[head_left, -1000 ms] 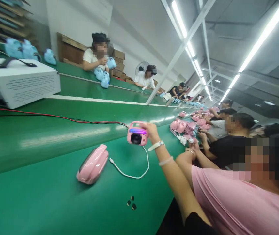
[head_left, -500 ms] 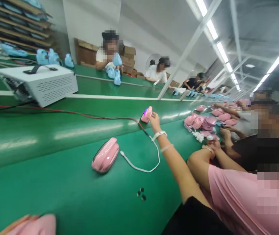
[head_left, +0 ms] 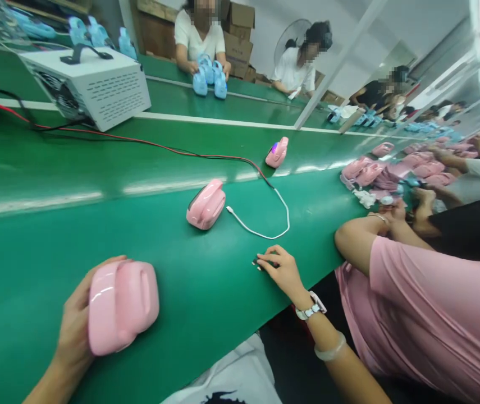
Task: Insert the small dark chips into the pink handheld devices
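Observation:
My left hand point(head_left: 73, 320) is closed round the side of a glossy pink plastic device with a raised handle point(head_left: 128, 306), held over the green bench at the lower left. My right hand point(head_left: 282, 272), with a watch at the wrist, reaches down to several tiny black pieces point(head_left: 255, 262). Its thumb and fingers pinch at one of them; the fingertips partly hide the pieces. Beyond the hands, a second pink device point(head_left: 206, 205) rests beside the plug of a white cable point(head_left: 260, 237). Farther back stands a third pink device point(head_left: 277, 152) with a lit purple spot.
A grey-white vented metal box point(head_left: 96, 84) with a handle sits at the back left, and a red-and-black lead point(head_left: 159, 145) runs from that side. A co-worker in a pink shirt point(head_left: 425, 292) sits close on my right. Pink parts point(head_left: 366, 171) are piled beyond.
My right hand has let go of the far pink device, which stays standing, and come back to the tiny black pieces. My left hand and its pink device have come farther into view.

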The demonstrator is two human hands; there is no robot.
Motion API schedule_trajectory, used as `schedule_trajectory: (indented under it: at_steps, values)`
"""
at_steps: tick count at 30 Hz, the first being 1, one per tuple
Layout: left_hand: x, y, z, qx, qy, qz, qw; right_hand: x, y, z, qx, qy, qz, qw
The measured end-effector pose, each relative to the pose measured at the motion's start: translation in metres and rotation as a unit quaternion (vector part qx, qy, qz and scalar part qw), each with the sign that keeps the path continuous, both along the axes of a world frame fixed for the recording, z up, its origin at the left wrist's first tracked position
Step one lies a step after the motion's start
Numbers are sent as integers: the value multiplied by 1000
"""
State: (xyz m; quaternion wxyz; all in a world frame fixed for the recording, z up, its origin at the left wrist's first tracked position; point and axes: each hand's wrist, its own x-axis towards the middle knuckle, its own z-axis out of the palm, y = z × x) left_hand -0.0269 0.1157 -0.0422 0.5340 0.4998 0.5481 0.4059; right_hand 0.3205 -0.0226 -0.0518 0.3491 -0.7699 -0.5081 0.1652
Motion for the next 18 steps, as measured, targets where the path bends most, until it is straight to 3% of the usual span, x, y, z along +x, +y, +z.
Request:
schedule_trajectory:
  at_steps: [4, 7, 10, 13, 15, 18]
  values:
    - [5, -8, -5, -22, -125, -28, 991, -10, -1, 2, 39, 39, -48, 997]
    - [7, -13, -3, -10, -148, -67, 987, -43, 9, 19, 10, 194, -79, 978]
    - [7, -15, -3, -9, -163, -92, 982, -99, 30, 39, -55, 412, -25, 909]
    - [4, -15, -6, 12, -174, -113, 978, -150, 57, 50, -117, 517, 52, 846]
    - [2, -14, -10, 36, -177, -128, 975, -167, 72, 51, -138, 539, 82, 827]
    - [0, -13, -16, 58, -185, -147, 970, -170, 83, 48, -153, 549, 108, 814]
